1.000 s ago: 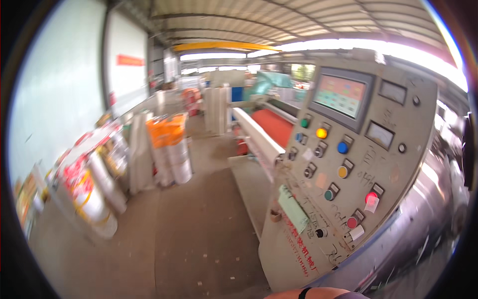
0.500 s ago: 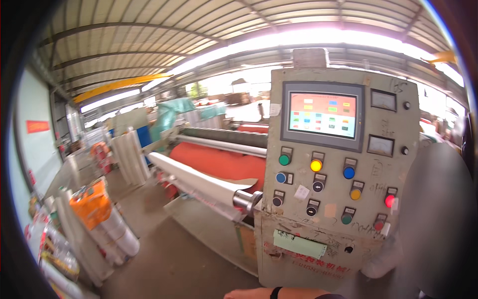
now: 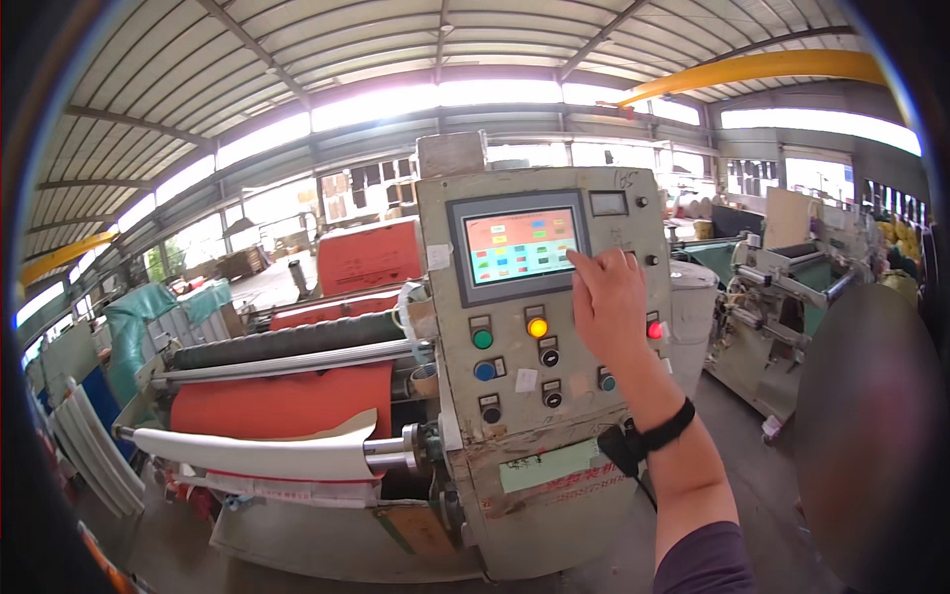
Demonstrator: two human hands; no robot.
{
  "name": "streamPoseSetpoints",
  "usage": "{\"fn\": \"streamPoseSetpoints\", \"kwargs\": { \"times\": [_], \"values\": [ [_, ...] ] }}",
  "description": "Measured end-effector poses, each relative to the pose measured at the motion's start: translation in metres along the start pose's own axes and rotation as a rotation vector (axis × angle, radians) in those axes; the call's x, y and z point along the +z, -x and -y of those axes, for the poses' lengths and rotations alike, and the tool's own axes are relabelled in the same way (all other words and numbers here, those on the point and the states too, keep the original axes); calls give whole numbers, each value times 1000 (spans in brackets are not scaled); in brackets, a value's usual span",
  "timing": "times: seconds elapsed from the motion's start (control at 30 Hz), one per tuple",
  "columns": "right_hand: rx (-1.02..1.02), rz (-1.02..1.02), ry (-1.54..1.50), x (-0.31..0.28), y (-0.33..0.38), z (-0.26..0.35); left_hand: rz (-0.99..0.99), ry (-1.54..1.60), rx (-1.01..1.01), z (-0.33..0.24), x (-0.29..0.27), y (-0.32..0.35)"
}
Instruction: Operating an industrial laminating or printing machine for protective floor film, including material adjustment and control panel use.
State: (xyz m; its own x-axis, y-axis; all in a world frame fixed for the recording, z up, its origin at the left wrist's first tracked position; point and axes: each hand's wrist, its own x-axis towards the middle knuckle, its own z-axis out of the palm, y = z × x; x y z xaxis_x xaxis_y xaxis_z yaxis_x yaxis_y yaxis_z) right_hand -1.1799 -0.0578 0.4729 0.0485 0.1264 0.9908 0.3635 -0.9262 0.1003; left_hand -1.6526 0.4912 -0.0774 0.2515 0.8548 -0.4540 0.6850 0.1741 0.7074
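My right hand [image 3: 611, 307] is raised to the control cabinet [image 3: 633, 198], with a black strap [image 3: 668, 428] round its wrist. The index fingertip is at the lower right corner of the lit touchscreen [image 3: 520, 247]; whether it presses the glass I cannot tell. The other fingers are curled in, and nothing shows in them. Below the screen are a green button [image 3: 482, 339], a lit yellow button [image 3: 536, 328] and a blue button [image 3: 485, 370]. A lit red one [image 3: 654, 330] shows just beside my hand. My left hand is out of view.
Left of the cabinet stands a roller machine with red sheet [image 3: 287, 401] and a white roll [image 3: 247, 453] along its front. Another machine [image 3: 782, 307] is at the right. White tubes [image 3: 91, 445] lean at the far left. A blurred dark shape [image 3: 866, 426] covers the right edge.
The view has swung right, so the cabinet sits further left in it. My right hand has risen from the lower edge to the touchscreen.
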Motion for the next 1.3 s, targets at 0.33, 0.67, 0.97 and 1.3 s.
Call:
{"fn": "streamPoseSetpoints", "kwargs": {
  "times": [0.33, 0.67, 0.97, 1.3],
  "values": [
    [27, 56, 205, 41, -10, -24, 144, -283, 270, -33, 103, -143],
    [-89, 132, 290, 39, -20, -35, 279, -220, 319, -37, 152, -165],
    [-120, 175, -620, 8, 91, 58, 357, -99, 358, -61, 202, -173],
    [30, 1287, -1129, 66, 289, 207, 462, -108, 785, -303, 207, -147]
  ]
}}
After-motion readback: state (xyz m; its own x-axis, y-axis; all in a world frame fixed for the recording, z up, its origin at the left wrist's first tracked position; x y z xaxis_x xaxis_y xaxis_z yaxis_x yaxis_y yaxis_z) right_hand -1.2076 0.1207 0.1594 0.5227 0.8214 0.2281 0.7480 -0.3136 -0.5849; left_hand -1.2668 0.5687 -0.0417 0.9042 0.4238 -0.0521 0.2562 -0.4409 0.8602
